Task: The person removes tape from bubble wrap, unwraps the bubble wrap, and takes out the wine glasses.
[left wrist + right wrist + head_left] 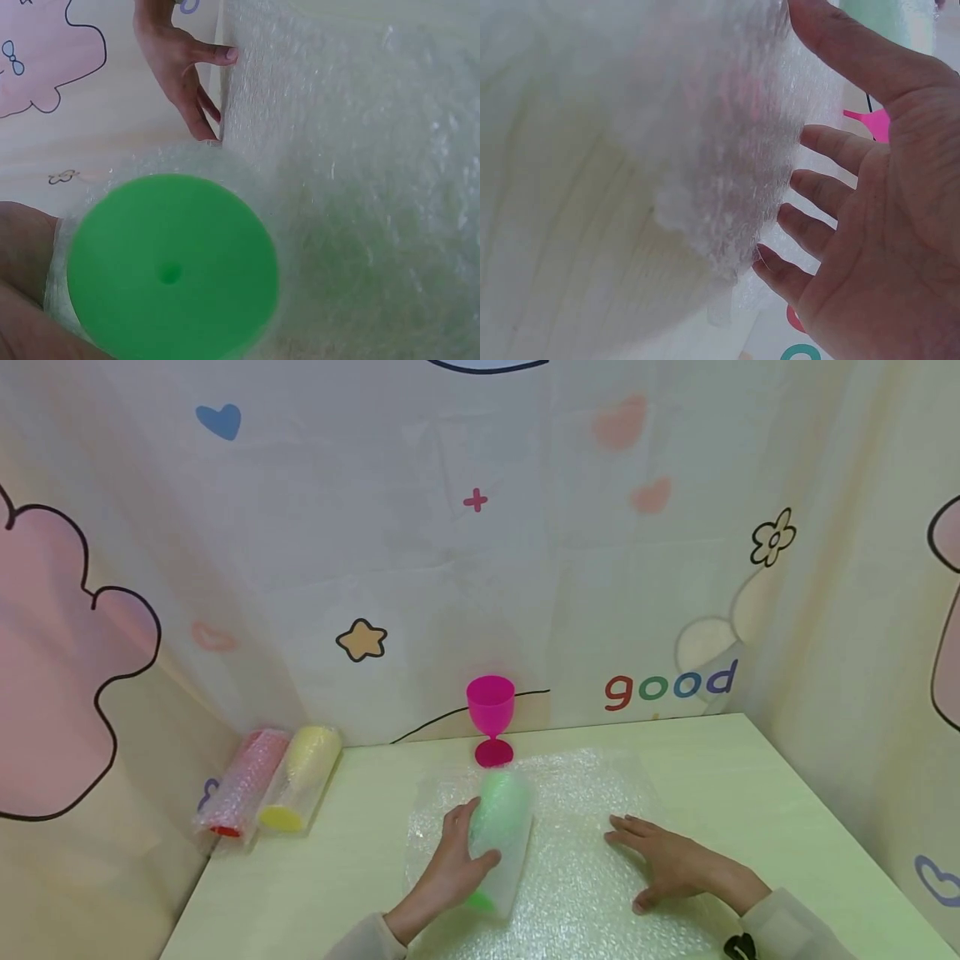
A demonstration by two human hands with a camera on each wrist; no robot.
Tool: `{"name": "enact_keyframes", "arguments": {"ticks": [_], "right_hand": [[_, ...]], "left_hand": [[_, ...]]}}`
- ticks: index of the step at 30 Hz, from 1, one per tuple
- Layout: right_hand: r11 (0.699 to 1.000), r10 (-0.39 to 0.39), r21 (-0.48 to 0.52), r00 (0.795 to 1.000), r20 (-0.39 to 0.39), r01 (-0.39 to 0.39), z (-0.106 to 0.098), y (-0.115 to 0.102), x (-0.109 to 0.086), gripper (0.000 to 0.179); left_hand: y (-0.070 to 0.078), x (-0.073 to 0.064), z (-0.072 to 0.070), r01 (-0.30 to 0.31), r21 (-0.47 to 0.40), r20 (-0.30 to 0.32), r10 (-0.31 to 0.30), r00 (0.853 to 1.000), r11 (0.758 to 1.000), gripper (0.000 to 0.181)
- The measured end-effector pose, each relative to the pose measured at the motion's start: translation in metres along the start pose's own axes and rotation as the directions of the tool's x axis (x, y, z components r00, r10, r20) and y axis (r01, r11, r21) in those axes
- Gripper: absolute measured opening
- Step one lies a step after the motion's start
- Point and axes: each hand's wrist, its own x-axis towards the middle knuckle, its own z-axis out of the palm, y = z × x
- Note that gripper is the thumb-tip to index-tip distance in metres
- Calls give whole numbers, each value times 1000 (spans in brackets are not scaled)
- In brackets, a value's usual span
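My left hand (pixel 450 870) grips a green goblet (pixel 501 810) rolled in bubble wrap, thumb on the near side and fingers along its left. In the left wrist view its round green base (pixel 172 232) faces the camera, ringed by wrap. Under it a sheet of bubble wrap (pixel 577 868) lies flat on the table. To the right, my right hand (pixel 678 862) is spread with fingertips on that sheet; the right wrist view shows its fingers (pixel 821 193) apart at the wrap. A bare pink goblet (pixel 491 706) stands upright just beyond the sheet's far edge.
Two wrapped bundles lie side by side at the table's left edge, one red-pink (pixel 251 772) and one yellow (pixel 309 760). A printed curtain (pixel 420 560) closes off the back and sides. The pale table (pixel 315 893) extends on both sides of the sheet.
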Motion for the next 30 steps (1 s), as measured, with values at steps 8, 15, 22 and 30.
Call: {"name": "enact_keyframes", "arguments": {"ticks": [8,15,22,30], "right_hand": [[1000,9,-4,1000,-1,-9,0,0,1,100],[1000,13,-1,1000,5,-13,0,0,1,100],[1000,1,-18,1000,-10,-1,2,0,-1,101],[999,17,-36,1000,7,-16,-1,0,1,101]], "left_hand": [[4,-5,0,27,5,57,-27,998,1000,80],[8,-9,-8,32,37,144,-37,989,999,81],[11,-14,-8,98,-57,199,-84,976,994,81],[16,-16,-11,72,-63,252,-54,966,995,74]]}}
